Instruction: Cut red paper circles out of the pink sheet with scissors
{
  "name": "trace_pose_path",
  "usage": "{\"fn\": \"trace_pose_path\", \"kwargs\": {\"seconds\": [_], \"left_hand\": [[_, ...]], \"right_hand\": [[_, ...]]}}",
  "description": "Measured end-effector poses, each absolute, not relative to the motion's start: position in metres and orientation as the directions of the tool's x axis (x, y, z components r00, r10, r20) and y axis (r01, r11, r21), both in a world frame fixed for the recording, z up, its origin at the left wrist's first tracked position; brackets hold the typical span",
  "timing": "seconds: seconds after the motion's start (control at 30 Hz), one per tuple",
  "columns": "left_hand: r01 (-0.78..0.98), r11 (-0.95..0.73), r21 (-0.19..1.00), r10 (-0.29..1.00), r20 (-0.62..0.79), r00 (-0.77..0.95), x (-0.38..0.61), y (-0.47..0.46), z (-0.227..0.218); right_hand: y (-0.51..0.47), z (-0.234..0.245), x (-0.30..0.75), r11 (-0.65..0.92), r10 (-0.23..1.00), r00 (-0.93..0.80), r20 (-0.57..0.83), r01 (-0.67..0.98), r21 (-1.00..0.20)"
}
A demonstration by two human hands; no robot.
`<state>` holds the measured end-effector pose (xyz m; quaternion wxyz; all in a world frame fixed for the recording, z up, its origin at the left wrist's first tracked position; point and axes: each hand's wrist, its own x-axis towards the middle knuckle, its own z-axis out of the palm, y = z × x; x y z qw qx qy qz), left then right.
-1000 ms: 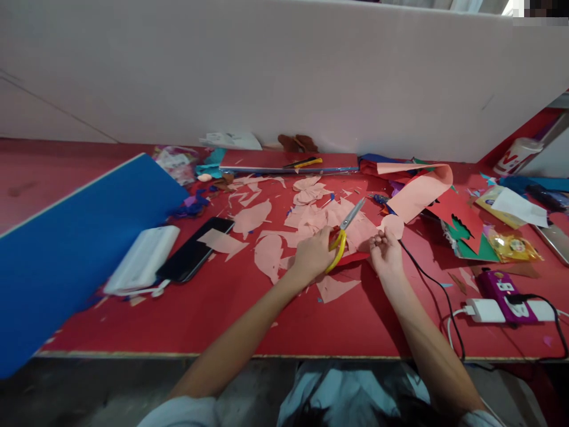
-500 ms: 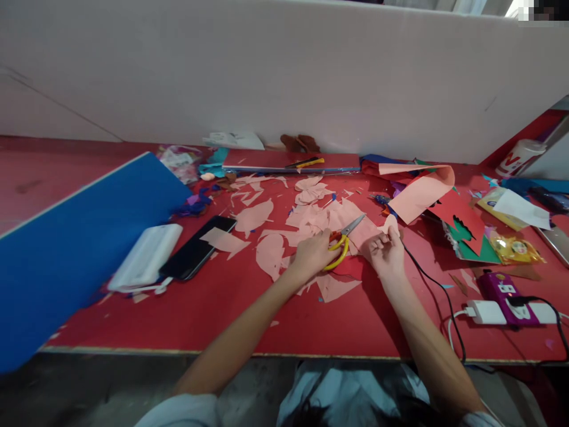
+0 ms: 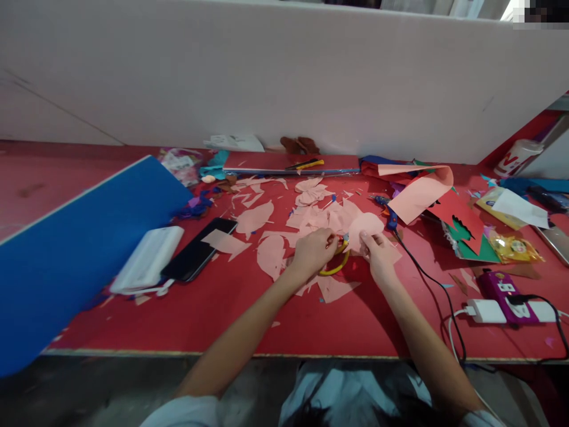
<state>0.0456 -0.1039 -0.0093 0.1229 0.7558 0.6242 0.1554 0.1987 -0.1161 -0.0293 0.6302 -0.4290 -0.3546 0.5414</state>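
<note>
My left hand (image 3: 313, 252) is closed on yellow-handled scissors (image 3: 334, 268); only a yellow loop shows below the fingers, and the blades are hidden. My right hand (image 3: 377, 256) pinches a round pink paper piece (image 3: 365, 227) by its lower edge and holds it up right next to the scissors. Both hands hover over a scatter of pink paper scraps (image 3: 271, 254) on the red table (image 3: 249, 320).
A black phone (image 3: 198, 249) and a white box (image 3: 147, 258) lie at the left beside a tilted blue board (image 3: 75, 249). A curled pink sheet (image 3: 420, 193), red and green paper (image 3: 464, 231), a black cable (image 3: 427, 276), a power strip (image 3: 489, 309) and a purple device (image 3: 500, 286) are at the right.
My right hand has raised the round pink piece and brought it left to the scissors. The scissors have turned, and their blades, earlier pointing up-right, are now out of sight.
</note>
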Motion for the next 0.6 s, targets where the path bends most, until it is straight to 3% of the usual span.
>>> {"fn": "trace_pose_path", "kwargs": {"seconds": [0.13, 0.23, 0.37, 0.6], "left_hand": [[0.643, -0.248, 0.725, 0.968, 0.160, 0.194, 0.044, -0.102, -0.013], [0.470, -0.232, 0.852, 0.966, 0.146, 0.212, 0.044, -0.101, -0.015], [0.442, -0.236, 0.866, 0.963, 0.148, 0.224, 0.045, -0.101, -0.011], [0.598, -0.307, 0.741, 0.952, 0.230, 0.204, 0.017, -0.094, 0.013]], "right_hand": [[-0.117, -0.030, 0.198, 0.001, 1.000, -0.012, 0.003, -0.127, -0.992], [-0.119, -0.030, 0.196, 0.033, 0.994, -0.103, 0.036, -0.033, -0.999], [-0.120, -0.030, 0.193, 0.027, 0.996, -0.090, 0.027, -0.006, -1.000], [-0.120, -0.034, 0.195, 0.089, 0.991, -0.098, 0.089, -0.004, -0.996]]}}
